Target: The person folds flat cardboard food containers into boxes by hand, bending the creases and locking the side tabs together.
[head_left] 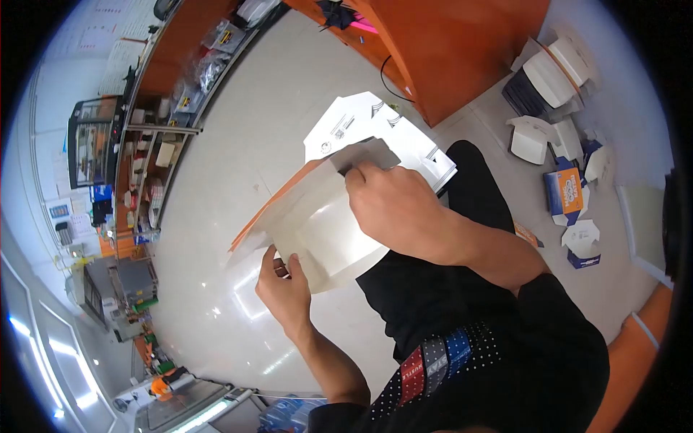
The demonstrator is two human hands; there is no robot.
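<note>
Black shirt (pixel 520 368) nearest the camera, lower right of view; red, gray and blue printed blocks plus white dots on the front.

Far left: black glass-front machine (pixel 94 141) by the wall. Next to it, shelf unit (pixel 164 130) with small goods on the lower levels and clear plastic bags (pixel 209 68) up top. Then a wide stretch of pale, shiny floor (pixel 202 289).

Left hand (pixel 285 292) grips the near-left end of an open carton (pixel 307 209): thumb on the inside wall, fingers outside, so the wall is pinched between them. Carton sits between the two hands, over the lap side, mouth toward the camera, pale inside. Orange strip along its far edge. Gray flap (pixel 372 153) stands at the upper end.

White cardboard (pixel 350 126) with black printed marks shows just behind the carton, partly covered by it.

Right hand (pixel 397 209) reaches across the mouth, fingers curled in at the flap. Fingertips hidden; can't tell if it's pinching or only pressing.

Orange cabinet (pixel 462 50) at top, past the cardboard. Black trouser leg (pixel 476 187) right of the hand.

Right side, on the floor: open white box (pixel 529 141), orange-and-blue box (pixel 567 191), small blue-and-white box (pixel 582 242) below those. Stack of cartons (pixel 545 79) near the wall, above the loose ones.
</note>
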